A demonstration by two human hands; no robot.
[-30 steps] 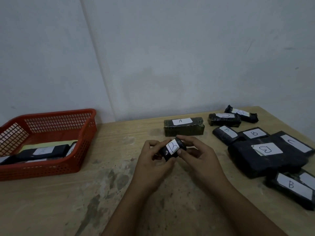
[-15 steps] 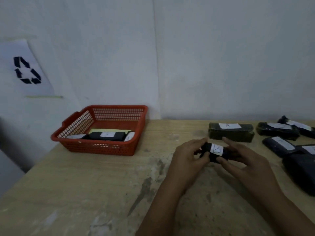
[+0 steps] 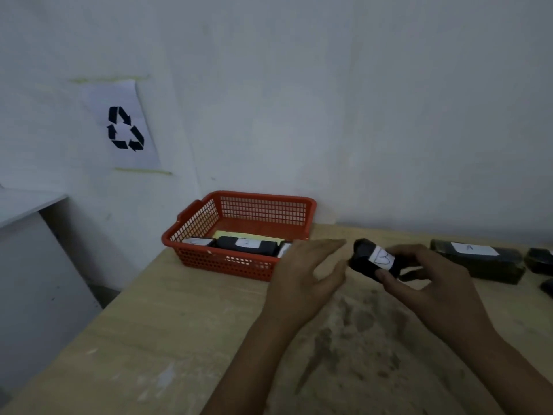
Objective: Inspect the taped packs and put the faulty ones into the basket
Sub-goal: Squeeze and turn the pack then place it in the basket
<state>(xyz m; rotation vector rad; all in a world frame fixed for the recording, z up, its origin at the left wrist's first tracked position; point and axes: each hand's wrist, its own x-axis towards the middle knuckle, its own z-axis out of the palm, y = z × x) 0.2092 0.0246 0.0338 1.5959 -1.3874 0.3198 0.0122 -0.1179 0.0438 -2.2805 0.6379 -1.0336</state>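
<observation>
Black taped pack labelled B, looks headed for the reject pile

Right hand pinches it above the worktop; left hand loose, holding nothing. Next: carry it left into the red plastic basket.

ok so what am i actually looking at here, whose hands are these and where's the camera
There is no machine here. The camera sits on a person's head, looking forward and down, so both arms reach in from the bottom of the picture.

The right hand pinches a small black taped pack with a white label marked B. The left hand is beside it with relaxed fingers, holding nothing.

They work at a pale wooden table. At its far edge stands a red plastic mesh basket, where faulty packs go; a few dark labelled packs already lie inside. To the right lies a long dark green pack with a white label. On the wall hangs a paper sheet with a black recycling symbol.
</observation>
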